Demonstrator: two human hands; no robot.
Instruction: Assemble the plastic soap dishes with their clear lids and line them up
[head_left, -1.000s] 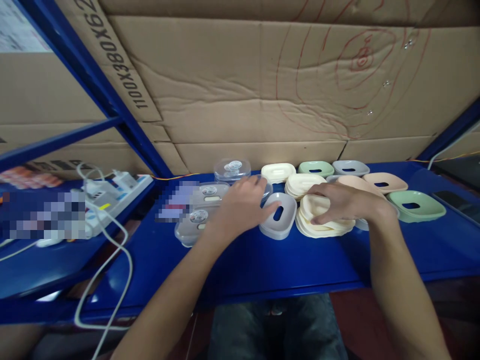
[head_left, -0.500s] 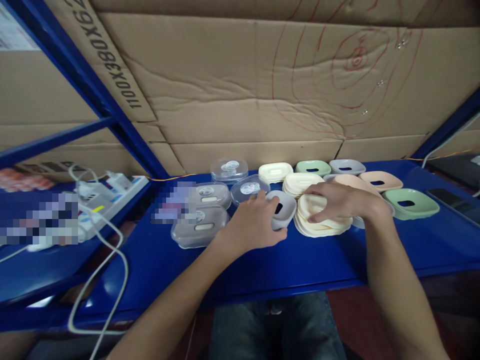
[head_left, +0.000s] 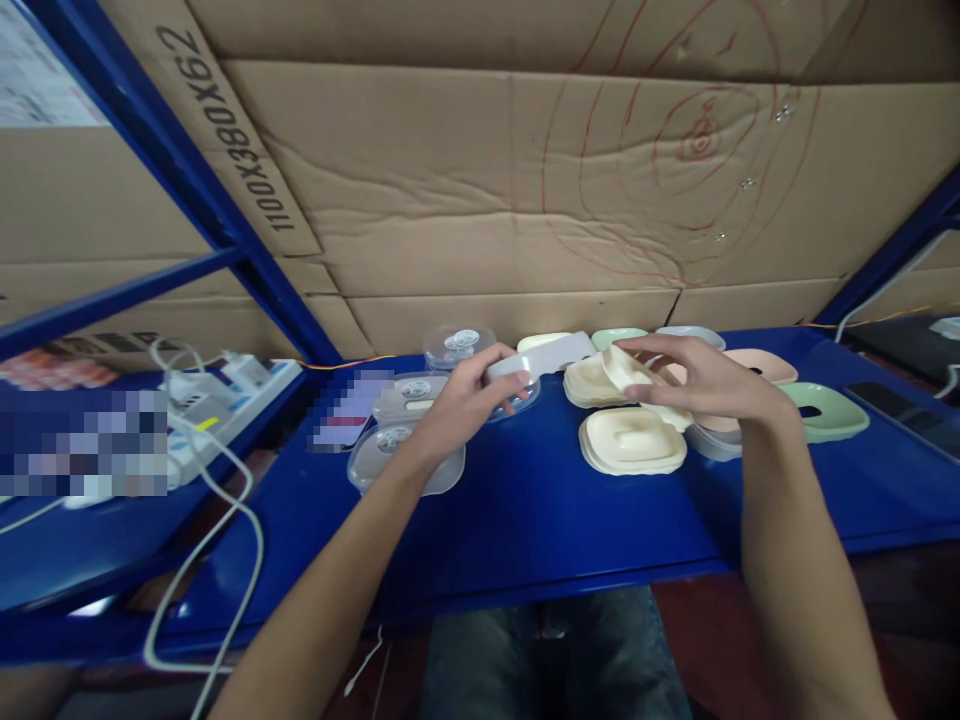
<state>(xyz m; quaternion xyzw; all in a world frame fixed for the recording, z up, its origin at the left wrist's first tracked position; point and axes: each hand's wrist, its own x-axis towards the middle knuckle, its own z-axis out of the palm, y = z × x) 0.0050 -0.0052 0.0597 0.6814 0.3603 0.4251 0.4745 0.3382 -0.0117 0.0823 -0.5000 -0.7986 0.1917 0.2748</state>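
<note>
My left hand grips a pale grey soap-dish tray by its near end and holds it tilted above the blue shelf. My right hand pinches a cream insert lifted off a stack of cream inserts lying just below it. The two held pieces are close together but apart. Several clear lidded boxes sit under and left of my left hand.
Green, peach and grey dishes stand at the back right, with a second cream stack. A white power strip with cables lies on the left shelf. Cardboard walls the back. A dark phone lies far right.
My left hand picked the grey tray up off the shelf and raised it. My right hand lifted one cream insert from the stack.
</note>
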